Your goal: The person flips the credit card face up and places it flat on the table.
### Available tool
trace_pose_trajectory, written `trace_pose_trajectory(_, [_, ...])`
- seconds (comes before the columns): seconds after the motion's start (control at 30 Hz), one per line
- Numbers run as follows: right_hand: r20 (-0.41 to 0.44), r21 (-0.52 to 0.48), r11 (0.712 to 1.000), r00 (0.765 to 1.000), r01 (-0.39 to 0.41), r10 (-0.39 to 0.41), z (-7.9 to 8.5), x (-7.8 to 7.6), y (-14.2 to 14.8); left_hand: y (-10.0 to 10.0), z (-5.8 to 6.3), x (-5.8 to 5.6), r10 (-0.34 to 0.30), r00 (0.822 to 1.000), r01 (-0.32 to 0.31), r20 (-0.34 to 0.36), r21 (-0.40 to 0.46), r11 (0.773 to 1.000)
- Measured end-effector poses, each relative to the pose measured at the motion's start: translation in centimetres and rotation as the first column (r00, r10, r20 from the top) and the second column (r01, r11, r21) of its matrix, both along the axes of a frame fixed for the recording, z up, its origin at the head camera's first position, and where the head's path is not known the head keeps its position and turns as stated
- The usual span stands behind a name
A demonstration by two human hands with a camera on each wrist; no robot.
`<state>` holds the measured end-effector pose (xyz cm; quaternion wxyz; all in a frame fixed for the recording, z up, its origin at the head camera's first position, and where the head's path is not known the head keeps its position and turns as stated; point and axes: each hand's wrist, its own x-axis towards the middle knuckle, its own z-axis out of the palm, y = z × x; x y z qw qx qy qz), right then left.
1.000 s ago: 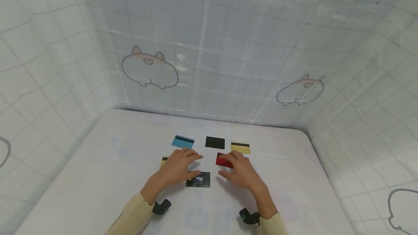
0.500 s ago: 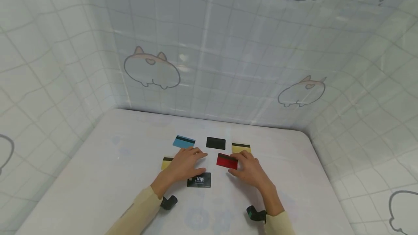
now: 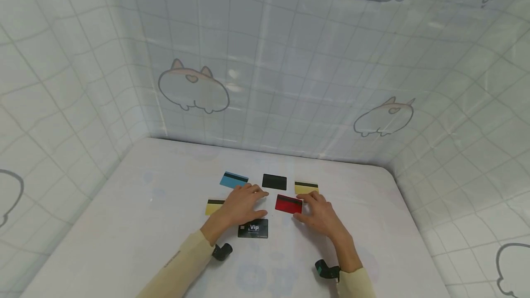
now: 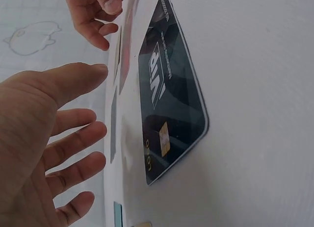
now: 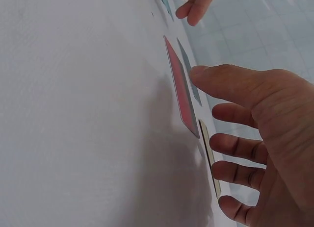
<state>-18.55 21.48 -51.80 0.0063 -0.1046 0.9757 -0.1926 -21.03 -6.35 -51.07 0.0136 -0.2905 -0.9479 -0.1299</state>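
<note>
Nearest, the black Vip card lies flat on the white table, just on the near side of the left thumb; in the left wrist view its upper end is cut off. The left hand is relaxed, thumb wide of the fingers, hiding part of one yellow card. The right hand, likewise loosely spread, has thumb and fingertips beside the right end of the red card; whether they touch is unclear. Beyond lie a blue card, a plain black card and another yellow card, its near edge partly covered by fingers.
</note>
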Motion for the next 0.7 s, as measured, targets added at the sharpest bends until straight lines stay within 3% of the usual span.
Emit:
trace_pose_trajectory(0.23, [-0.006,-0.018,1.0,1.0,-0.019,0.019,0.0,0.1,0.2,0.6,-0.4,0.0,0.018,1.0,-0.017,0.021,-0.037,0.999])
trace_pose_trajectory(0.7, [0.06,-0.012,1.0,0.998,-0.013,0.014,-0.4,0.3,0.8,2.1,-0.7,0.2,0.029,0.999,-0.026,0.036,-0.085,0.996])
